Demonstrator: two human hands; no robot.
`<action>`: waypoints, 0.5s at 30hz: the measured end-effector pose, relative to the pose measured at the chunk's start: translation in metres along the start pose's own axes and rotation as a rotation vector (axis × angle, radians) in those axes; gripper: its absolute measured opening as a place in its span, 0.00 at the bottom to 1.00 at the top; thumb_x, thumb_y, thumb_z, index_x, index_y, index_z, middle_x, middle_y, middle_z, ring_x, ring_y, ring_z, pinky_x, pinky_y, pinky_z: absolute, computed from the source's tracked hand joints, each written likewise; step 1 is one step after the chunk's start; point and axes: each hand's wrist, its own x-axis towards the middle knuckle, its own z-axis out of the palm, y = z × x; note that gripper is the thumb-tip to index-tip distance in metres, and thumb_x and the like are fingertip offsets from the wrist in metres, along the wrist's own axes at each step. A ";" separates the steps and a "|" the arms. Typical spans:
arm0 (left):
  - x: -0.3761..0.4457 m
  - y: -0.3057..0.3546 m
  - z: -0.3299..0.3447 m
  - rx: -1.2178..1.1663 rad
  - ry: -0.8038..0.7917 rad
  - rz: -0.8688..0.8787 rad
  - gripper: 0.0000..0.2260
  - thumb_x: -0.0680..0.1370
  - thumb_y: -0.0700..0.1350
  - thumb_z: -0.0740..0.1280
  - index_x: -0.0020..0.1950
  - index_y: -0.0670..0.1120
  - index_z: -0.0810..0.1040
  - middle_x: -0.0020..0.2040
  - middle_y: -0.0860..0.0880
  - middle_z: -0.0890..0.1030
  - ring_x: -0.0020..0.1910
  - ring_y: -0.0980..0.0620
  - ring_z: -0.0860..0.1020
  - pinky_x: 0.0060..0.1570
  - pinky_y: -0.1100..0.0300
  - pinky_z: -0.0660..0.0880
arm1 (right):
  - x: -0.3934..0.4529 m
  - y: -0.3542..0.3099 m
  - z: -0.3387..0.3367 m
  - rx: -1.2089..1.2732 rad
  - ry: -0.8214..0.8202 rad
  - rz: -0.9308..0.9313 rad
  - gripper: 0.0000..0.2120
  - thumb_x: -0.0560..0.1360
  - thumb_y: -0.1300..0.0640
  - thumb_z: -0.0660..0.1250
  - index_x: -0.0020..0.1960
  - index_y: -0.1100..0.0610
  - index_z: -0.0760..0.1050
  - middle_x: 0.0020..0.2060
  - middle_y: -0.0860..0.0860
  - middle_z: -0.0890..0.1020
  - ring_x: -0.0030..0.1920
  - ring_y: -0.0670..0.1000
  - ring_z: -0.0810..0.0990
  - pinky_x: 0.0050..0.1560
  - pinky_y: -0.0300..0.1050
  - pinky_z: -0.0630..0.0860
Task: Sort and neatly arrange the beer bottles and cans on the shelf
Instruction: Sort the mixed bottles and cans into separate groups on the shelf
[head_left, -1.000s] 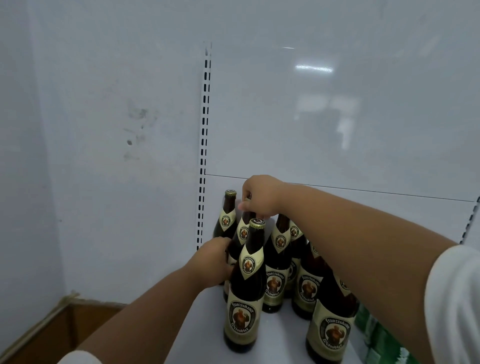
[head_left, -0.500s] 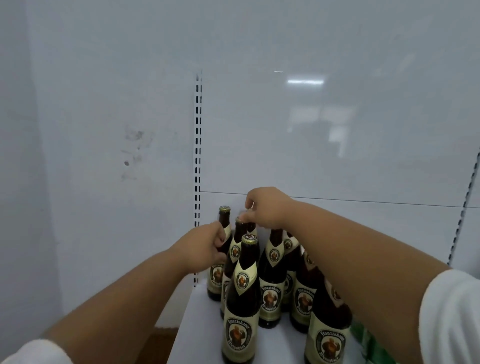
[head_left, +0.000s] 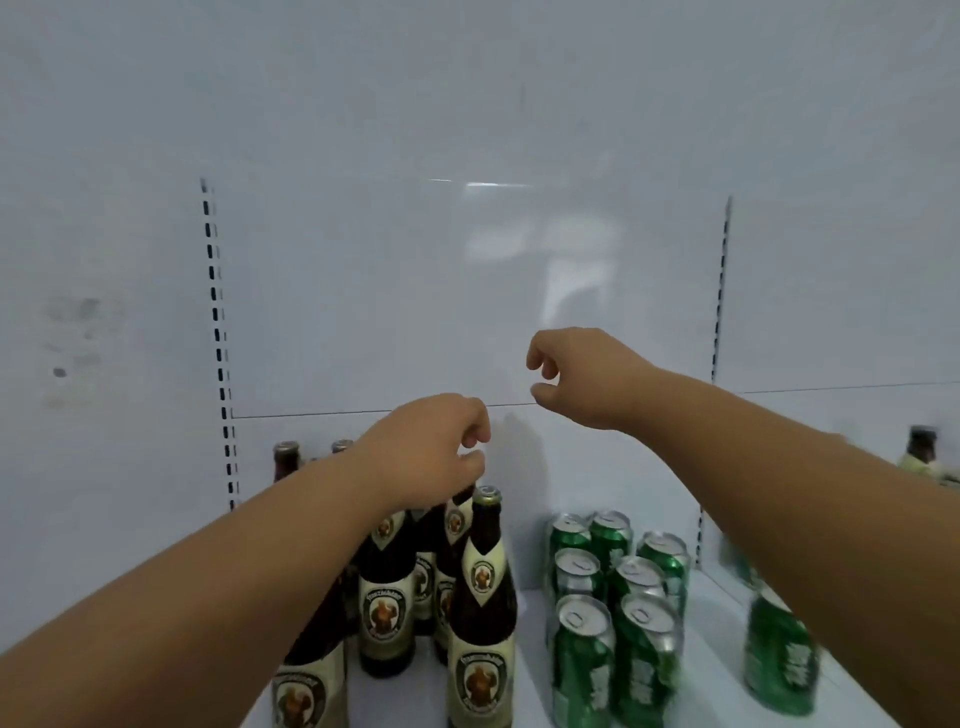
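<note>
Both hands are up over the shelf (head_left: 530, 582) and holding nothing — the left hand (head_left: 431, 441) hovers at about 12 o'clock above the bottle group, fingers loosely curled with a small gap between thumb and fingertips, while the right hand (head_left: 582, 379) hangs higher, toward 1 o'clock, fingers hooked and apart from everything.

The sorting looks well along. The brown beer bottles (head_left: 483, 613) stand bunched together at 7 o'clock, every one upright, long axis vertical, caps pointing straight up, the cream labels mostly facing the camera. Just beside them at 5 o'clock the green cans (head_left: 613, 613) sit in their own block, roughly two columns, also upright with pull-tab tops skyward.

What seems left — one green can (head_left: 779, 660) stands well apart at 4 o'clock, blurred, and a lone bottle (head_left: 919, 452) shows at 3 o'clock behind the right forearm; whether that one sits on this shelf I cannot tell. The bottle rows also look loose rather than squared, so some straightening probably remains.
</note>
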 end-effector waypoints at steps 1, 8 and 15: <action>0.007 0.016 0.010 -0.004 -0.012 0.023 0.07 0.76 0.50 0.65 0.53 0.56 0.75 0.47 0.59 0.75 0.43 0.61 0.73 0.42 0.63 0.68 | -0.010 0.016 -0.006 -0.014 0.005 0.014 0.12 0.75 0.52 0.67 0.58 0.51 0.74 0.50 0.47 0.77 0.47 0.48 0.73 0.43 0.42 0.68; 0.064 0.142 0.077 -0.016 -0.030 0.205 0.07 0.77 0.50 0.65 0.53 0.53 0.76 0.48 0.57 0.76 0.45 0.56 0.74 0.46 0.58 0.71 | -0.092 0.144 -0.042 -0.063 -0.002 0.138 0.10 0.75 0.51 0.67 0.56 0.51 0.74 0.49 0.46 0.78 0.45 0.47 0.74 0.41 0.41 0.67; 0.115 0.249 0.159 -0.033 -0.170 0.196 0.07 0.78 0.51 0.63 0.54 0.53 0.75 0.50 0.56 0.75 0.46 0.55 0.74 0.50 0.55 0.74 | -0.151 0.263 -0.064 -0.040 -0.052 0.176 0.09 0.75 0.51 0.67 0.55 0.51 0.75 0.48 0.46 0.78 0.47 0.49 0.75 0.45 0.43 0.70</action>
